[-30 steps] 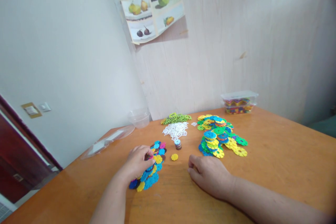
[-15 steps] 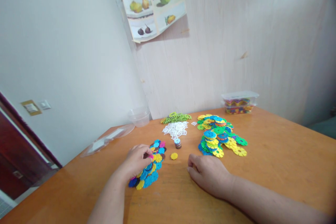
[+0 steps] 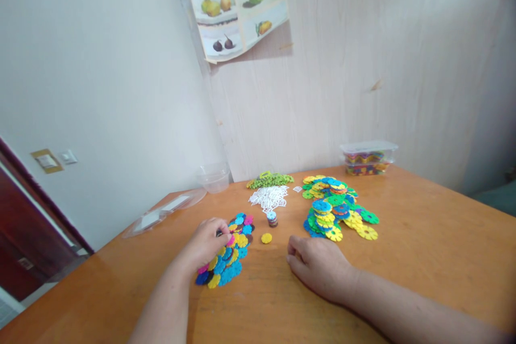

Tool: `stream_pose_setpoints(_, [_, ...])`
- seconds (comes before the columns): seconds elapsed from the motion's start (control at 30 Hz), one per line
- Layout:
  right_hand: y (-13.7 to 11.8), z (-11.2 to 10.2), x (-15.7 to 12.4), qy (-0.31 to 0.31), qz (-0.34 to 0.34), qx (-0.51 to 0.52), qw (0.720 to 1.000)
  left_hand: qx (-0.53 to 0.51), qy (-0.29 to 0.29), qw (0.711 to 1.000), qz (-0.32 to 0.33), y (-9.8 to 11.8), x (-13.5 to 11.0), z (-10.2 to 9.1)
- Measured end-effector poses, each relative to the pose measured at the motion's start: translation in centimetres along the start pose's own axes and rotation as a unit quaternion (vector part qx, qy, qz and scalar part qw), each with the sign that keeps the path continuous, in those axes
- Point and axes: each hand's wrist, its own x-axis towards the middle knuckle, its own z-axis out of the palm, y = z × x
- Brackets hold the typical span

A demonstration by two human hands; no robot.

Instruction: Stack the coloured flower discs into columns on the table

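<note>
My left hand point(image 3: 205, 244) rests on a pile of small coloured plastic discs point(image 3: 229, 255), mostly blue and yellow, with its fingertips pinched on one disc in the pile. My right hand point(image 3: 318, 266) lies on the wooden table point(image 3: 423, 258) with fingers curled under, and nothing shows in it. Between the hands lies a single yellow disc point(image 3: 266, 238), and just behind it stands a short stack of discs point(image 3: 272, 219). A larger heap of green, yellow and blue discs point(image 3: 334, 207) sits to the right of that.
White small pieces point(image 3: 269, 197) and a green heap point(image 3: 270, 179) lie further back. A clear tub point(image 3: 213, 177) and a clear lid point(image 3: 165, 209) sit at the left, and a lidded box of coloured pieces point(image 3: 367, 158) stands by the wall. A fruit picture point(image 3: 239, 11) hangs above.
My left hand has shifted slightly back over the pile, its fingers closing on a disc. My right hand has stayed in place. The view tilted a little.
</note>
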Motion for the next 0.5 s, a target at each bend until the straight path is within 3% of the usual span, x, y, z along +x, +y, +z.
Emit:
stream_pose_setpoints(0.3, [0.0,0.0,0.0,0.007,-0.005,0.002,1.000,-0.095,-0.004,0.994,-0.047,0.6,-0.6,0.0])
stream_pose_setpoints(0.5, [-0.1,0.0,0.0,0.010,-0.002,-0.006,1.000,-0.133,0.010,0.991,-0.010,2.3,-0.2,1.2])
